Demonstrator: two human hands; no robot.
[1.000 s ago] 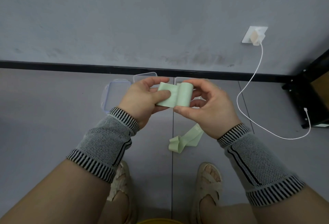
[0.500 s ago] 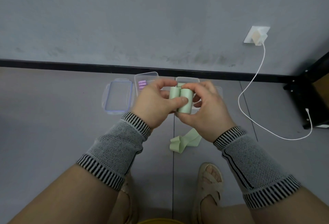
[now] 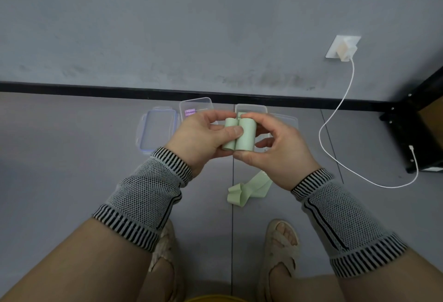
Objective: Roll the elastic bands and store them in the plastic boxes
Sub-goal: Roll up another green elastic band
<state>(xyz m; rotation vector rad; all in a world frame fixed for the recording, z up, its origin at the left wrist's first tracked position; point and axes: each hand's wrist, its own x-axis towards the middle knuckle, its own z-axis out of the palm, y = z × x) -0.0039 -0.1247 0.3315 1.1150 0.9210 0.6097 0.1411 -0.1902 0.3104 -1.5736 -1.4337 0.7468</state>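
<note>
A pale green elastic band [image 3: 239, 136] is rolled from both ends into two side-by-side rolls, held above the floor. My left hand [image 3: 201, 141] pinches the left roll with thumb on top; my right hand [image 3: 275, 150] wraps the right roll. A second green band [image 3: 249, 190] lies loose and folded on the floor below my right hand. Behind my hands stand two clear plastic boxes: the left box [image 3: 196, 106] shows purple rolls inside, the right box [image 3: 251, 109] shows a bit of green. A blue-rimmed lid [image 3: 158, 131] lies left of them.
Another clear lid [image 3: 286, 120] lies right of the boxes, mostly hidden. A white charger cable [image 3: 335, 119] runs from a wall socket [image 3: 342, 47] across the floor to a black shelf [image 3: 419, 129] at the right. My sandalled feet [image 3: 280, 246] are below.
The flat stretch of band between my hands has been rolled up: my left hand's roll moved right until it met the right roll. Both hands shifted slightly up and closer together.
</note>
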